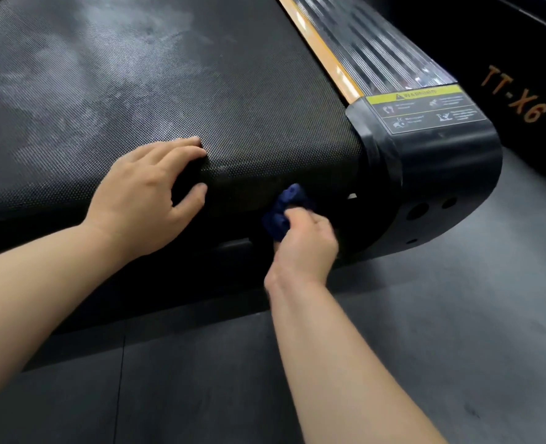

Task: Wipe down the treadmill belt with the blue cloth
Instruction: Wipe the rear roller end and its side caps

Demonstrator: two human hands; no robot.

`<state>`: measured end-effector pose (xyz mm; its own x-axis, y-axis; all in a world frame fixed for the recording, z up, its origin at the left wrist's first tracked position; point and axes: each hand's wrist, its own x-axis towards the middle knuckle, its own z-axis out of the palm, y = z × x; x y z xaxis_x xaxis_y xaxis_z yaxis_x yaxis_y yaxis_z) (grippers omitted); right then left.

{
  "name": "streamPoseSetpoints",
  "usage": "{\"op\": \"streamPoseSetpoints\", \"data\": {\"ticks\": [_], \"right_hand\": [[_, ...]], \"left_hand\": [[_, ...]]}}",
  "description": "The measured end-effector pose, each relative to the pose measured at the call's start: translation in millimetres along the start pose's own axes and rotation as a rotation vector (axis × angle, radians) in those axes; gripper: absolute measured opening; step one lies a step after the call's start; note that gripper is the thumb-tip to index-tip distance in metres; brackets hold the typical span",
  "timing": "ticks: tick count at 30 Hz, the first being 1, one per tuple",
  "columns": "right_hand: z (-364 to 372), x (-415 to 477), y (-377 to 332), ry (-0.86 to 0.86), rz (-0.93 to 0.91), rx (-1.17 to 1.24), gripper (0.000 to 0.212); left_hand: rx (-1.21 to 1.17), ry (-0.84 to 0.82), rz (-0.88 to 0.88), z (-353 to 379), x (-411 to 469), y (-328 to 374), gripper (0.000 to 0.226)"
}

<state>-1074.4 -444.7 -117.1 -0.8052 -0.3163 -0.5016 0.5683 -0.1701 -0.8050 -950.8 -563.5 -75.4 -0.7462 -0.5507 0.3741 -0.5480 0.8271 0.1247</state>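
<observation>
The black textured treadmill belt [175, 91] fills the upper left, with pale dusty smears across its middle. My left hand [143, 200] rests on the belt's rounded rear edge, fingers on top and thumb on the curved end face. My right hand [303, 241] grips a bunched dark blue cloth [284, 206] and holds it against the rear end of the belt, low down and just left of the black end cap. Most of the cloth is hidden in my fist.
A black end cap [435, 174] with a yellow warning label [425, 107] closes the right rear corner. A ribbed side rail [371, 43] with an orange strip runs along the belt's right. A second black machine marked TT-X6 [515, 94] stands at the right. Grey floor mats [457, 315] lie below.
</observation>
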Motion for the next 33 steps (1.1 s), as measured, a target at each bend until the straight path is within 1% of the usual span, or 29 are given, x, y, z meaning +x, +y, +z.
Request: {"op": "streamPoseSetpoints", "data": {"ticks": [2,3,5,6,7,9,11,12,14,16,18,20,21,22,23,25,26,28,29,31,33], "right_hand": [[1,-5,11,-0.077,0.036,-0.059,0.007],[-2,-1,9,-0.052,0.012,-0.062,0.004],[-10,20,-6,0.115,-0.073,-0.014,0.005],[-13,28,-16,0.192,-0.088,0.021,0.009],[-13,33,-23,0.223,-0.075,0.051,0.016],[-5,34,-29,0.217,-0.031,0.093,0.028],[4,31,-26,0.235,-0.006,0.049,0.032],[8,30,-25,0.241,-0.009,0.040,0.030],[10,27,-20,0.219,-0.051,0.031,0.022],[14,11,-4,0.135,-0.069,-0.047,0.017],[20,-15,14,-0.030,-0.015,-0.087,0.017],[24,-30,23,-0.117,0.078,-0.073,0.019],[23,-30,23,-0.120,0.086,-0.069,0.020],[19,-25,21,-0.101,0.050,-0.090,0.020],[12,-17,15,-0.045,-0.026,-0.123,0.020],[1,2,-1,0.136,-0.183,-0.127,0.022],[-1,10,-12,0.216,-0.199,-0.087,0.024],[5,22,-24,0.275,-0.146,0.003,0.027],[12,20,-22,0.280,-0.117,0.003,0.027],[30,1,-2,0.228,-0.104,0.015,0.023],[43,-29,26,0.093,-0.054,-0.006,0.023]], "left_hand": [[0.013,0.024,-0.016,1,0,4,0.053],[0.015,0.026,-0.018,1,0,4,0.054],[-0.002,0.001,-0.024,-1,0,3,0.056],[-0.007,-0.012,-0.023,-2,-1,2,0.058],[-0.006,-0.017,-0.017,-2,-2,1,0.060],[-0.001,-0.026,-0.012,-4,-3,1,0.062],[0.004,-0.037,-0.028,-4,-4,2,0.063],[0.007,-0.035,-0.025,-3,-4,1,0.063],[0.013,-0.033,-0.011,-1,-3,-1,0.061],[0.030,-0.030,0.009,1,-4,-2,0.060],[0.032,-0.006,0.016,1,-5,-3,0.059],[-0.013,0.001,0.003,-1,-4,-3,0.057],[-0.056,-0.003,-0.007,-3,-4,-5,0.056],[-0.091,-0.015,-0.012,-5,-5,-7,0.055],[-0.102,-0.021,-0.008,-6,-9,-10,0.054],[-0.067,-0.019,0.021,-10,-20,-18,0.054],[-0.044,-0.026,0.038,-12,-26,-23,0.055],[-0.031,-0.047,0.042,-14,-32,-28,0.058],[-0.033,-0.051,0.021,-13,-31,-28,0.059],[-0.018,-0.038,-0.014,-12,-29,-25,0.060],[0.019,-0.019,0.000,-9,-30,-23,0.061]]}}
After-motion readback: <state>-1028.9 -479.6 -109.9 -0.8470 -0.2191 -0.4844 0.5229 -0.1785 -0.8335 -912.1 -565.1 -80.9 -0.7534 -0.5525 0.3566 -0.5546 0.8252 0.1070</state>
